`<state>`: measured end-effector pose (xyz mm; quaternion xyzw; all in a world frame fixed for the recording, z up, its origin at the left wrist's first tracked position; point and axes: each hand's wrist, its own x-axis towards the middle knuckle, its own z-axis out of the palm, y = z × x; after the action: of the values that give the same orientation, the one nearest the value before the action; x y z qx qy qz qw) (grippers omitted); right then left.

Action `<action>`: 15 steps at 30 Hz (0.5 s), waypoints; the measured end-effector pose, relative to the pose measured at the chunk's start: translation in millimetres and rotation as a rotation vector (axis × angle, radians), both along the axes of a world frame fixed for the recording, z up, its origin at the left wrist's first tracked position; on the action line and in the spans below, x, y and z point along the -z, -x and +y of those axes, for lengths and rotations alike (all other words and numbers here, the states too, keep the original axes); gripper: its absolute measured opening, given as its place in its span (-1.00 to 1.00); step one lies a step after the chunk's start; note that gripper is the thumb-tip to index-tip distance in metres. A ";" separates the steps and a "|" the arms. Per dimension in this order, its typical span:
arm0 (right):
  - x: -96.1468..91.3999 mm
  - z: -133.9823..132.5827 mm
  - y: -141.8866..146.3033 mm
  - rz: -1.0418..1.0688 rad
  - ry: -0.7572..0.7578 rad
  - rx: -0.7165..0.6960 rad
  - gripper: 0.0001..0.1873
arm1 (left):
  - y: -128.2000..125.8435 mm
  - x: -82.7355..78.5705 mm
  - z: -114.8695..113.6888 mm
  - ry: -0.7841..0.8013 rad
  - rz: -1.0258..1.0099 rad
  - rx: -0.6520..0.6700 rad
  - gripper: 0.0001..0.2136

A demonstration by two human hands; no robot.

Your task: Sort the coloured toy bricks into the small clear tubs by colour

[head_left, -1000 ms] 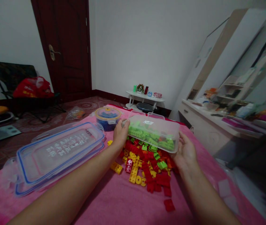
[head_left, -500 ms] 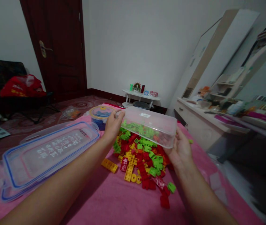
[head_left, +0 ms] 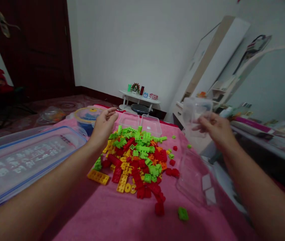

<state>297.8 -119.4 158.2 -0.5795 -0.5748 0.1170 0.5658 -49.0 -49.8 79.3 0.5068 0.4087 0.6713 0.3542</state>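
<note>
Head view, from where I stand. Right hand (head_left: pixel 215 130): thumb and fingers pinched on a clear plastic box (head_left: pixel 197 112), raised beyond the right edge of the block heap, slightly blurred. Left hand (head_left: pixel 104 123): fingers extended, thumb a little apart, near a round blue tub with a yellow-rimmed clear lid (head_left: pixel 88 114). Between the arms, a loose heap of green, red, yellow and orange plastic toy blocks (head_left: pixel 137 155) on pink cloth (head_left: pixel 112 214). Just behind it, two clear rectangular containers (head_left: pixel 151 126). Left: a long clear blue-edged lid (head_left: pixel 29 160).
</note>
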 end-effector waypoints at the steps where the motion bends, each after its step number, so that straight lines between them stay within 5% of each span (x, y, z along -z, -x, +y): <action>1: 5.6 5.0 -20.6 -0.096 0.089 0.008 -0.76 | -0.5 1.2 1.0 -0.004 0.001 0.007 -0.63; 4: 31.0 8.4 -74.7 -0.202 0.325 -0.037 -0.72 | -1.7 5.3 4.2 -0.012 0.005 0.027 -0.65; 7: 60.0 0.7 -108.5 -0.200 0.325 -0.076 -0.73 | -2.7 8.5 5.6 -0.005 0.024 0.034 -0.68; 15: 108.4 -5.9 -120.9 0.159 0.253 0.040 -0.75 | -7.6 10.0 1.0 0.004 0.063 0.061 -0.71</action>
<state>418.7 -125.4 49.8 -0.6465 -0.4971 0.2226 0.5342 -41.4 -48.9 69.3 0.5392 0.4054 0.6431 0.3624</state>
